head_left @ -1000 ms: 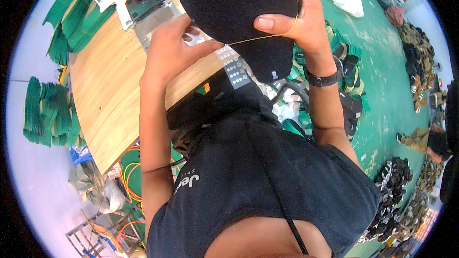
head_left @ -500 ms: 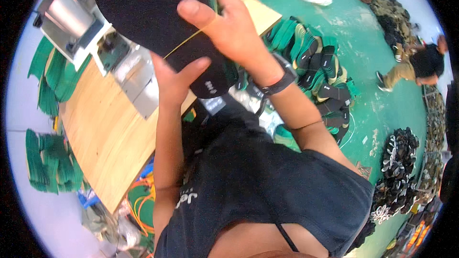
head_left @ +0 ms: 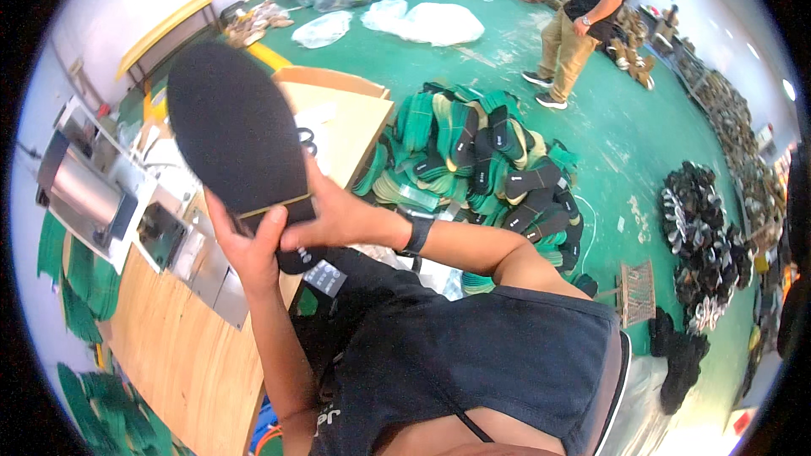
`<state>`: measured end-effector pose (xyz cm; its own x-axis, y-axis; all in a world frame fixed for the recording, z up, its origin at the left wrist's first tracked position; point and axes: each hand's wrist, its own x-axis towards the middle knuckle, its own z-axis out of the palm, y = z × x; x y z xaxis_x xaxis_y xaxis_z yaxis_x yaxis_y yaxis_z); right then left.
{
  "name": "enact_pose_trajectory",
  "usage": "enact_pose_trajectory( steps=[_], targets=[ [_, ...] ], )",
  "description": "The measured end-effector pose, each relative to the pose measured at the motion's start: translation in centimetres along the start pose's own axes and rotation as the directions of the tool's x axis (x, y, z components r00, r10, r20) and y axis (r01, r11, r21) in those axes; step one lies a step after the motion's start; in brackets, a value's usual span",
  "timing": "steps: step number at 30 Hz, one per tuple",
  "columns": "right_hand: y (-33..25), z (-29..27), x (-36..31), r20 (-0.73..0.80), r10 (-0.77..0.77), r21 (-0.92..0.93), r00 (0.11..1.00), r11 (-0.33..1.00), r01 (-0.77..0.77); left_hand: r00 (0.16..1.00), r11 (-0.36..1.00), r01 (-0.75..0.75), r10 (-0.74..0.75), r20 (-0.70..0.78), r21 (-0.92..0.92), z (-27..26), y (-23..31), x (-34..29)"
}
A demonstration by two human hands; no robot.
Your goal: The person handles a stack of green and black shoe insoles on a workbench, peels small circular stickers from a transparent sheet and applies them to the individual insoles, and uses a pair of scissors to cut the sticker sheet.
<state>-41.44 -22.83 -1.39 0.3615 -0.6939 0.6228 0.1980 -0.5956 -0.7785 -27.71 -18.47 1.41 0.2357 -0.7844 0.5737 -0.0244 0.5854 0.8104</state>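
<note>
A stack of black insoles [head_left: 232, 127] stands up before me, toe end highest, above the left part of the wooden table. A thin yellowish rubber band [head_left: 291, 200] crosses it near the heel. My left hand [head_left: 252, 255] is closed around the heel part, thumb across the front face. From the right, my right hand [head_left: 340, 213] grips the stack's edge beside the band, its thumb reaching toward the left thumb. The fingers behind the stack are hidden.
Left of me a machine with a metal roller [head_left: 93, 190] stands at the wooden table [head_left: 186, 355]. Green insole stacks [head_left: 89, 279] lie beyond it. On the green floor lies a big heap of bundled insoles [head_left: 481, 160]. Another person [head_left: 583, 25] stands farther back, near piled shoes.
The view has swung, showing more floor and back wall. The insole stack is lower, and my right hand has come down from its upper edge to the band near the heel.
</note>
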Motion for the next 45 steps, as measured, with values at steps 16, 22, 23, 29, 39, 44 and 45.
enact_pose_trajectory(
  steps=[16, 22, 23, 29, 39, 44, 45],
  targets=[
    [5.7, -5.8, 15.4, 0.022, 0.47, 0.587, 0.882, 0.708, -0.392, 0.99, 0.904, 0.141, -0.116, -0.084, 0.405, -10.7, 2.8, -7.9],
    [15.2, -2.3, 29.1, 0.207, 0.383, 0.583, 0.9, 0.69, -0.428, 0.734, 0.663, 0.616, -0.286, -0.616, 0.426, -17.9, 4.4, -16.9],
    [17.0, -1.2, 31.4, 0.253, 0.354, 0.568, 0.9, 0.699, -0.434, 0.735, 0.659, 0.604, -0.245, -0.632, 0.447, -17.8, 4.3, -17.3],
    [26.3, 4.9, 41.0, 0.329, 0.41, 0.357, 0.85, 0.779, -0.515, 0.849, 0.457, 0.506, -0.118, -0.514, 0.731, -17.3, 4.1, -15.6],
    [34.3, 5.1, 44.4, 0.219, 0.687, 0.045, 0.693, 0.702, -0.71, 0.79, 0.439, 0.594, -0.16, -0.592, 0.674, -17.8, 3.6, -15.8],
    [30.9, -1.3, 41.7, 0.443, 0.187, -0.155, 0.877, 0.979, -0.131, 0.763, 0.639, 0.553, -0.13, -0.634, 0.535, -18.1, 3.4, -16.1],
    [30.3, -3.0, 40.3, 0.503, 0.099, -0.14, 0.858, 0.99, -0.033, 0.743, 0.667, 0.551, -0.118, -0.659, 0.502, -18.1, 3.9, -16.9]
  ],
)
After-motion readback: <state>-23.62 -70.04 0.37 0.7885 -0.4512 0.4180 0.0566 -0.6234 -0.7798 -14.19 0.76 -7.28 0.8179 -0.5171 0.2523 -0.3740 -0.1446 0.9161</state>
